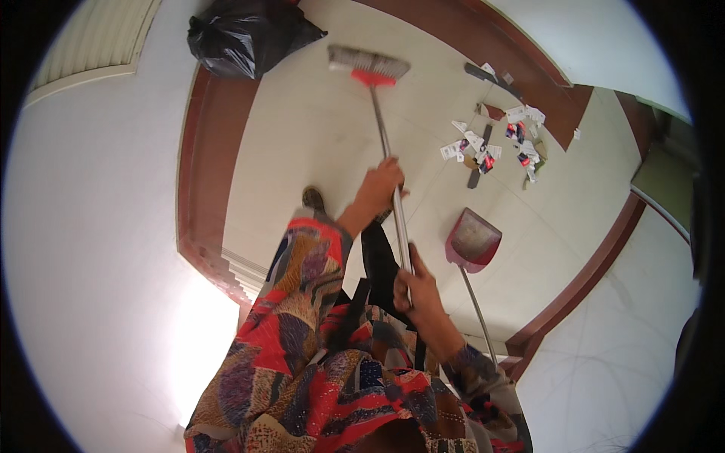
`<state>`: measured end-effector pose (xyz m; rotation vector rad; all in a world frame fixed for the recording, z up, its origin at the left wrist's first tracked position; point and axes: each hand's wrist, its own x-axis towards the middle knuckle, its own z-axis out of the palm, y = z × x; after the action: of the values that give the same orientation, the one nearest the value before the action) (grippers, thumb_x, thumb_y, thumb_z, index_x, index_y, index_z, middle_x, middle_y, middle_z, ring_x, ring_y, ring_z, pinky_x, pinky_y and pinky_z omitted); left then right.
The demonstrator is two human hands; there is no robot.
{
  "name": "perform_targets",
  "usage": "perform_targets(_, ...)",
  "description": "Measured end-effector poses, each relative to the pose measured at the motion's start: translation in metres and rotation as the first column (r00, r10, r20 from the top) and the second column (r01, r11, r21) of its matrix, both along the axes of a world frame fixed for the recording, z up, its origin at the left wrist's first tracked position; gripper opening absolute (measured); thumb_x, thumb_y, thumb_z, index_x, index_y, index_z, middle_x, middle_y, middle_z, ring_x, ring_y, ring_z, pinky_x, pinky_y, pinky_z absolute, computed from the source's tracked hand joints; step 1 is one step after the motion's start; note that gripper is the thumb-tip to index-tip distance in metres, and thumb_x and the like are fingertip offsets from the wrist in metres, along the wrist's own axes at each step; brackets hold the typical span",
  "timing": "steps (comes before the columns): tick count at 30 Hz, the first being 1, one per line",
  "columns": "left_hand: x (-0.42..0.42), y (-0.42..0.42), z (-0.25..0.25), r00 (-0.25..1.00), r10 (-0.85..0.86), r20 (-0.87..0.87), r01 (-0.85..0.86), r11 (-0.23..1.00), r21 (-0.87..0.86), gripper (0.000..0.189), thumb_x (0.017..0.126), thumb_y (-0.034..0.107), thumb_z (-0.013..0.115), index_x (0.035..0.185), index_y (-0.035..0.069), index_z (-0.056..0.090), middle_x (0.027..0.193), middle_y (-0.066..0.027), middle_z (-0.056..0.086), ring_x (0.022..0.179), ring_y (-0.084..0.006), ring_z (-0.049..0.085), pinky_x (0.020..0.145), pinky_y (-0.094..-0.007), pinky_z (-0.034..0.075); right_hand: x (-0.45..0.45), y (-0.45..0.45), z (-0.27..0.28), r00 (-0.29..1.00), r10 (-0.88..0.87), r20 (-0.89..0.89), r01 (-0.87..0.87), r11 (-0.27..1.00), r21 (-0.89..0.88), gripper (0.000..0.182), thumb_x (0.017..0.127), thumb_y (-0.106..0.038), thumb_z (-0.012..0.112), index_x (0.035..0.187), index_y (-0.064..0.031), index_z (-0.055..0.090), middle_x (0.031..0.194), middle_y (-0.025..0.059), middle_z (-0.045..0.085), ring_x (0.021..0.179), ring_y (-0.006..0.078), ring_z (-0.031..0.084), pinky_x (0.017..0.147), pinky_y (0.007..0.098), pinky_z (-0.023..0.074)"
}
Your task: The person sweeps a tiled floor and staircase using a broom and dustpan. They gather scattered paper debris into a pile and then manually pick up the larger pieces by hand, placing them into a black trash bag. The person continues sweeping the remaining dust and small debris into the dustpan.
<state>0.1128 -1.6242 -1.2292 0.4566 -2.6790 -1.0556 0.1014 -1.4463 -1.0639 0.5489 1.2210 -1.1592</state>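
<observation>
A broom with a red head and grey bristles reaches out over the pale tiled floor, slightly blurred. Its metal handle runs back toward my body. Higher on the picture, my left hand grips the middle of the handle. My right hand is closed around the handle nearer its end, with the index finger stretched along it. To the right of the broom lies a scattered heap of paper scraps, labels and dark strips. A long-handled red dustpan rests on the floor at my right.
A full black plastic bag sits against the wall at the upper left. Dark red floor borders and white walls edge the space on both sides. A dark flat strip lies near the far border. My shoe shows by my left arm.
</observation>
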Motion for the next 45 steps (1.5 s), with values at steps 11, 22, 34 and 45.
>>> perform_targets(11,0.071,0.102,0.056,0.991,-0.007,0.137,-0.015,0.986,0.164,0.03,0.059,0.011,0.07,0.084,0.004,0.053,0.097,-0.0122,0.051,0.107,-0.0339,0.044,0.081,-0.0424,0.041,0.004,0.089,0.078,0.975,0.221,0.036,-0.223,0.97,0.096,0.066,0.079,-0.001,0.044,0.138,-0.0167,0.021,0.055,-0.0012,0.039,0.04,0.0074,0.034,0.036,0.02,0.0279)
perform_targets(22,0.146,-0.214,0.043,0.788,0.547,0.282,-0.53,0.836,-0.142,0.056,0.07,0.01,0.061,0.122,0.005,0.04,0.126,-0.0179,0.039,0.117,-0.0337,0.037,0.098,-0.0395,0.032,0.031,-0.018,0.062,0.976,-0.03,-0.214,0.041,0.998,0.048,0.065,0.082,-0.002,0.042,0.139,-0.0188,0.017,0.054,0.0002,0.038,0.037,0.0086,0.034,0.034,0.0207,0.0277)
perform_targets(34,0.124,-0.548,0.072,0.803,0.562,0.199,-0.346,0.711,-0.613,0.057,0.075,0.012,0.06,0.127,0.01,0.037,0.133,-0.0136,0.031,0.114,-0.0337,0.04,0.088,-0.0482,0.039,0.093,-0.19,0.088,0.976,-0.007,-0.217,0.045,0.984,0.171,0.061,0.082,-0.003,0.043,0.137,-0.0118,0.019,0.062,0.0065,0.051,0.04,0.0131,0.045,0.034,0.0248,0.0393)
perform_targets(45,0.072,-0.623,0.035,0.807,0.416,0.419,-0.139,0.823,-0.551,0.049,0.071,0.012,0.066,0.115,0.01,0.045,0.107,-0.0156,0.046,0.101,-0.0324,0.049,0.077,-0.0392,0.047,0.088,-0.21,0.027,0.866,0.176,-0.468,0.041,0.908,0.417,0.04,0.082,-0.009,0.049,0.121,-0.0041,0.045,0.053,-0.0009,0.044,0.038,0.0066,0.039,0.034,0.0211,0.0304)
